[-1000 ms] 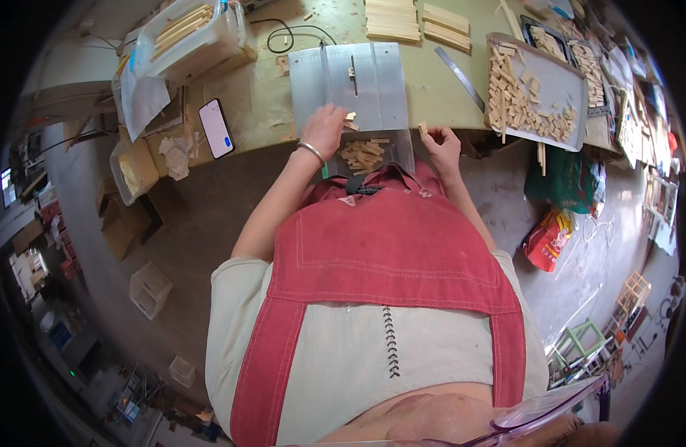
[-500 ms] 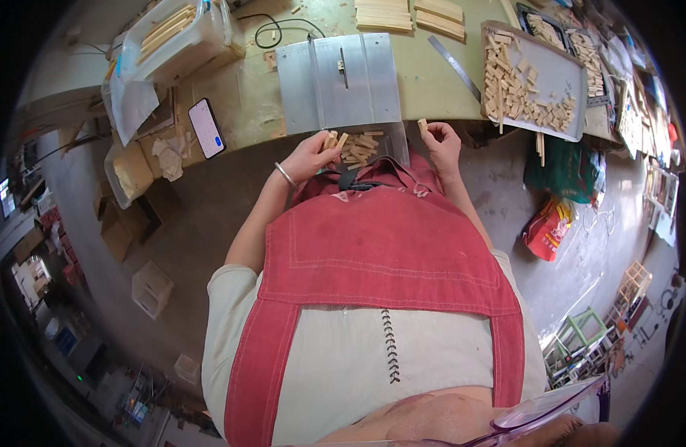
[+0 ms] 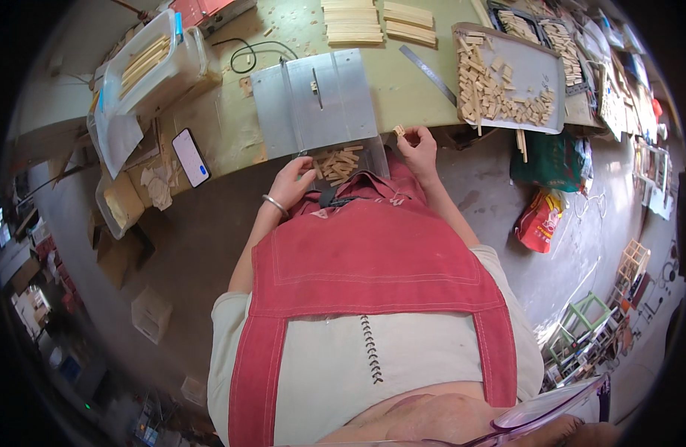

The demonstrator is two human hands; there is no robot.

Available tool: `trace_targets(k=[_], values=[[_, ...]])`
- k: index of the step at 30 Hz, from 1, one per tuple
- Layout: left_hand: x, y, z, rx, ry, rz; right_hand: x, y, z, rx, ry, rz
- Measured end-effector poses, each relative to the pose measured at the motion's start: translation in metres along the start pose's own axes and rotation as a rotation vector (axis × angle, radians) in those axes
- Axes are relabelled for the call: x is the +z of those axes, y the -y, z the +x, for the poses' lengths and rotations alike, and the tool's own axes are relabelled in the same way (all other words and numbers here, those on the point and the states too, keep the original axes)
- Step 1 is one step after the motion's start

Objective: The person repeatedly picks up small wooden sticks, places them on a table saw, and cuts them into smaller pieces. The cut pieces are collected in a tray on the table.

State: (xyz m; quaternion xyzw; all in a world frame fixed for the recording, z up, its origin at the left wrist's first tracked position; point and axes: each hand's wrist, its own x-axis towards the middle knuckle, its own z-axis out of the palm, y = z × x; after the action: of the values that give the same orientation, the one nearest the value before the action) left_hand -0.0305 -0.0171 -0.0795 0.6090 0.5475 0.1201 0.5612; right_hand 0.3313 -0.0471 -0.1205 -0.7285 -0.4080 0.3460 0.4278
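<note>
In my right hand [image 3: 419, 154], a small wooden block [image 3: 399, 130] is pinched between thumb and fingers, just off the bench's front edge. My left hand [image 3: 291, 183], with a bangle at its wrist, is at the left side of a clear bin [image 3: 375, 159] over my lap. Its fingers are curled together next to the loose wooden sticks [image 3: 338, 165] in that bin; whether they grip one is hidden. Directly beyond the bin lies a silver metal plate [image 3: 282, 104] with a narrow slot and a small piece in the slot.
A shallow tray [image 3: 540, 74] of wooden blocks stands at the right, with a steel ruler [image 3: 428, 72] beside it. Stacked wooden strips [image 3: 352, 21] lie at the back. A phone [image 3: 191, 157] and a plastic tub [image 3: 138, 78] are on the left. Bags [image 3: 540, 221] stand below the bench.
My left hand has lowered to the bin's side, and the wooden pieces that showed in its fingers no longer show. My right hand still holds its block. The whole view has shifted slightly.
</note>
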Motion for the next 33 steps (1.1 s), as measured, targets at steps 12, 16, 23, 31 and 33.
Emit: trace_targets(k=[12, 16, 23, 31, 33], values=[[-0.012, 0.068, -0.033, -0.052, -0.233, 0.073, -0.016, -0.061, 0.022, 0.032, -0.027, -0.232], [-0.005, 0.086, -0.042, -0.07, -0.228, 0.109, -0.006, -0.039, 0.024, 0.029, -0.066, -0.425], [-0.005, 0.104, -0.044, -0.1, -0.194, 0.103, 0.023, -0.021, 0.072, 0.077, -0.084, -0.579], [0.001, 0.134, -0.063, -0.288, -0.163, 0.096, 0.015, -0.043, 0.061, -0.072, 0.099, -0.775], [0.001, 0.139, -0.059, -0.281, -0.164, 0.074, 0.001, -0.038, 0.053, -0.041, 0.112, -0.748]])
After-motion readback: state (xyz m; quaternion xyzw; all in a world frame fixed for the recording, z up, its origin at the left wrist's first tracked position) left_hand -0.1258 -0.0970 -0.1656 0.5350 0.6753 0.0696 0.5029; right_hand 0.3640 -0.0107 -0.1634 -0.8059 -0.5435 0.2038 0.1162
